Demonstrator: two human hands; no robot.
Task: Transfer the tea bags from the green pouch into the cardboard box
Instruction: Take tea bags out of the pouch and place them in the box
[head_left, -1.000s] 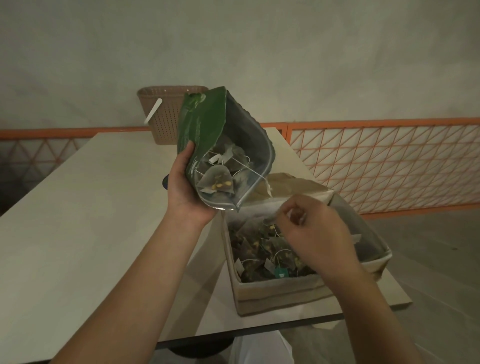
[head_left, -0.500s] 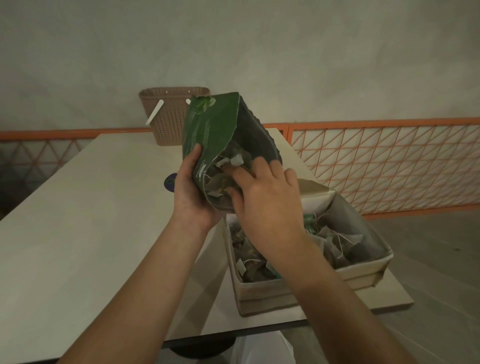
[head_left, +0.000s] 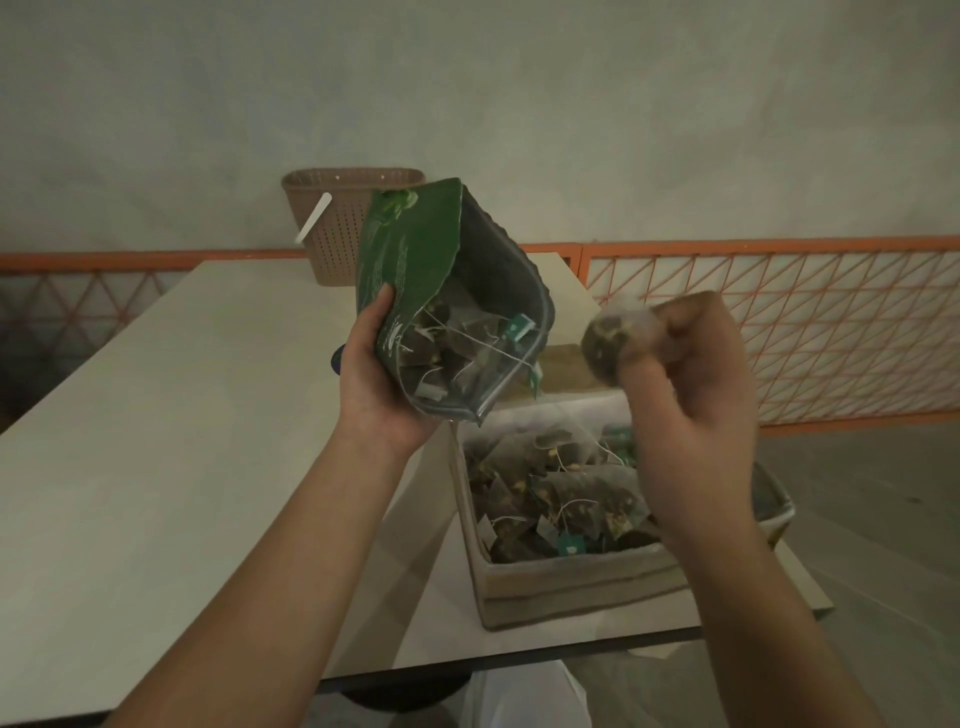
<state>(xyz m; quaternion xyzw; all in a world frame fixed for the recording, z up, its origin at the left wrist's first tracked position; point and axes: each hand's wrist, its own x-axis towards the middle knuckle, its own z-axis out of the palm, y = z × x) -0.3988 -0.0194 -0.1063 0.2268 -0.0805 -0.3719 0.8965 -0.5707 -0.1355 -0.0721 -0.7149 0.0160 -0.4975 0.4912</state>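
Right hand (head_left: 685, 395) motion-blurred; held tea bag (head_left: 605, 345) indistinct. Right arm hides box (head_left: 582, 582) right wall. Pouch (head_left: 415, 260) print illegible. Both forearms cut at bottom edge.

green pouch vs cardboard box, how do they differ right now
The green pouch is held tilted in the air by the left hand; the cardboard box rests on the table. The pouch is glossy and soft, the box plain brown and stiff. Both are open and hold tea bags.
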